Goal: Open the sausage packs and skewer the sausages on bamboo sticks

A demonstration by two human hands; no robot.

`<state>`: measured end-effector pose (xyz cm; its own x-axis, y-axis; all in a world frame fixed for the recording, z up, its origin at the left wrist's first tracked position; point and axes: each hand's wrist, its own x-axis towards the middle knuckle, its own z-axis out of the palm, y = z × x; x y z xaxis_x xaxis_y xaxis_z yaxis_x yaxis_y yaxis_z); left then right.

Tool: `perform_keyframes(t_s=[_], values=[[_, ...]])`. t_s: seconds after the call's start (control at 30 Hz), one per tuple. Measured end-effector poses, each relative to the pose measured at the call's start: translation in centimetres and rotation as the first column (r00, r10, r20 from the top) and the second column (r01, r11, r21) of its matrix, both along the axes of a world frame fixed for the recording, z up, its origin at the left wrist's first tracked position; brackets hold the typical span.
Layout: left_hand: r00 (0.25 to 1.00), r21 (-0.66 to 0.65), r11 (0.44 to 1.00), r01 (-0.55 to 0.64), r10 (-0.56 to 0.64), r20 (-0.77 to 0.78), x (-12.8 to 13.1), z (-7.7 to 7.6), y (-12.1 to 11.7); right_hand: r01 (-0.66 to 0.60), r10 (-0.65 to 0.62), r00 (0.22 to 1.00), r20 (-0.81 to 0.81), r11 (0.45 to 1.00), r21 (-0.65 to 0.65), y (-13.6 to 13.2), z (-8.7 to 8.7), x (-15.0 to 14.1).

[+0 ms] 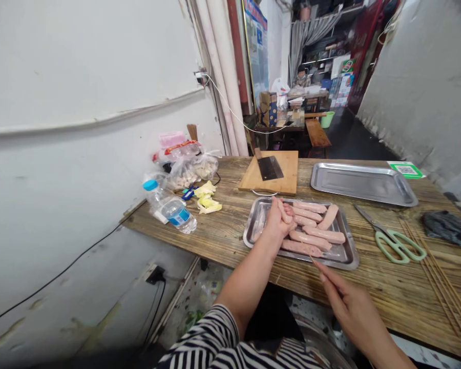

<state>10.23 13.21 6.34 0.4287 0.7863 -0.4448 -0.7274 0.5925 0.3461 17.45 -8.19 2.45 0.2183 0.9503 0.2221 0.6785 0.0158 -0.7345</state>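
Over the left part of a metal tray [352, 251], my left hand [281, 218] is closed, its fingers wrapped round a pale pink sausage that they mostly hide. Several more sausages [325, 234] lie in the tray to the right of that hand. In front of the tray's near edge, my right hand [343, 294] pinches a thin wooden skewer [313, 260] between thumb and fingers. The skewer points up and left over the tray; where its tip ends is hard to make out.
Right of the tray lie green-handled scissors [395, 243], loose skewers [441, 277] and a dark crumpled bag [449, 229]. Behind are a cleaver [270, 168] on a cutting board [249, 177] and a second tray [363, 182]. A water bottle [176, 212] lies left, by cabbage leaves [207, 197].
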Motion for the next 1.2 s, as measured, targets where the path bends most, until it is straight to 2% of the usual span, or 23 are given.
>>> perform_keyframes(t_s=[0.3, 0.47, 0.63, 0.87, 1.2], values=[[0.996, 0.046, 0.997, -0.062, 0.065, -0.066, 0.27, -0.05, 0.04, 0.006, -0.005, 0.999, -0.035, 1.000, 0.009, -0.20, 0.75, -0.06], [0.991, 0.116, 0.989, -0.088, 0.099, -0.095, 0.41, -0.16, -0.11, 0.021, -0.021, 1.000, -0.022, 0.999, 0.025, 0.06, 0.94, -0.04], [0.991, 0.149, 0.986, -0.069, 0.085, -0.100, 0.44, -0.29, -0.17, 0.020, -0.020, 1.000, -0.008, 1.000, -0.008, 0.37, 0.82, 0.12], [0.990, 0.174, 0.983, -0.067, 0.087, -0.110, 0.40, -0.47, -0.09, 0.019, -0.019, 1.000, -0.020, 1.000, 0.010, 0.17, 0.87, 0.07], [0.990, 0.211, 0.975, -0.065, 0.090, -0.109, 0.46, -0.97, 0.05, 0.008, -0.008, 1.000, -0.013, 1.000, -0.021, -0.17, 0.15, 0.15]])
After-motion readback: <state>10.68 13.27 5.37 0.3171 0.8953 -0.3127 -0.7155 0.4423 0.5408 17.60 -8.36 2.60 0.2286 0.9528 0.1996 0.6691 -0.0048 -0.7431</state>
